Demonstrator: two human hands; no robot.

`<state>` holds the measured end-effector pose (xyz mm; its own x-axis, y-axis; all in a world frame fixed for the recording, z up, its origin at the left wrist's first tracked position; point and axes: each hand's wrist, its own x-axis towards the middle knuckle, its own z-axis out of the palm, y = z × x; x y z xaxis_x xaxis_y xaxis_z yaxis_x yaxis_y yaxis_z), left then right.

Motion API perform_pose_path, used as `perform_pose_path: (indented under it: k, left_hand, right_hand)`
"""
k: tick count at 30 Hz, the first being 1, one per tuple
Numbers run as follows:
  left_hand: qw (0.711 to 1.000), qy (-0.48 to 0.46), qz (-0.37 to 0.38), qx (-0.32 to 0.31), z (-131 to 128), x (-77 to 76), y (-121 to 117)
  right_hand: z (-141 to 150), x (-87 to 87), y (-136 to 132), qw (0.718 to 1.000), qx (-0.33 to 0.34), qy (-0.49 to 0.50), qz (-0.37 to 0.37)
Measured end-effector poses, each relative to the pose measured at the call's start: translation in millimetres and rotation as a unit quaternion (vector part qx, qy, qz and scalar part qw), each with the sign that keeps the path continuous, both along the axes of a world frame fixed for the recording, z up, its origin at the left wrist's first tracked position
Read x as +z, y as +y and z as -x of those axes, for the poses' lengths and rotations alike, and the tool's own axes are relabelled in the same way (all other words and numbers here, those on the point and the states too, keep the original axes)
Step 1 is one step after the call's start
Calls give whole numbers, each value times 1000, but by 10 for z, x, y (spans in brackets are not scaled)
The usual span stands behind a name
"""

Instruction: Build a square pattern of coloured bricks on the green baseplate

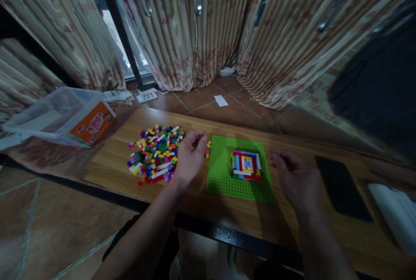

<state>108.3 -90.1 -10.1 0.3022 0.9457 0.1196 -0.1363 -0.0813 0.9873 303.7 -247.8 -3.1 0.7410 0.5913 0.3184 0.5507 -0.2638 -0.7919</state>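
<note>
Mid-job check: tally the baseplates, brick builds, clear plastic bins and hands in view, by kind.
Green baseplate: 1
Brick build: 1
Clear plastic bin: 1
Hands, left hand and right hand: 2
Total: 5

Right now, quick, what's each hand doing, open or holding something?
Left hand: loosely curled beside the brick pile; can't tell if it's holding anything.
Right hand: loosely curled beside the green baseplate; can't tell if it's holding anything.

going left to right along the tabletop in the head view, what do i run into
See-through plastic box, pile of loose bricks, left hand, green baseplate, right hand, dark flat slab, whitish object.
</note>
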Motion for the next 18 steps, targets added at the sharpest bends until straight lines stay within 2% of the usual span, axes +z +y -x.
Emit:
perform_pose_path:
  k: [3,7,10,12,15,18]
  left_hand:
    - [998,-45,24,39,121,93,88]
    - [994,-73,10,81,294,172,217]
    - [985,-96,20,141,428,216,332]
    - [975,-131,55,173,514,240,401]
    - [954,-201,127,183,631,269,469]
    - [934,-247,184,184,734,294,501]
  right_hand:
    - [66,0,62,1000,4,-2,-12]
    - [223,-24,132,1000,21,-5,-4]
    - [439,-51,209,995,89,-31,14]
    - [609,-70,274,985,156,-64,27]
    - [840,-105,377,963,243,-109,33]
    - [1007,-149,476,948,291,-118,46]
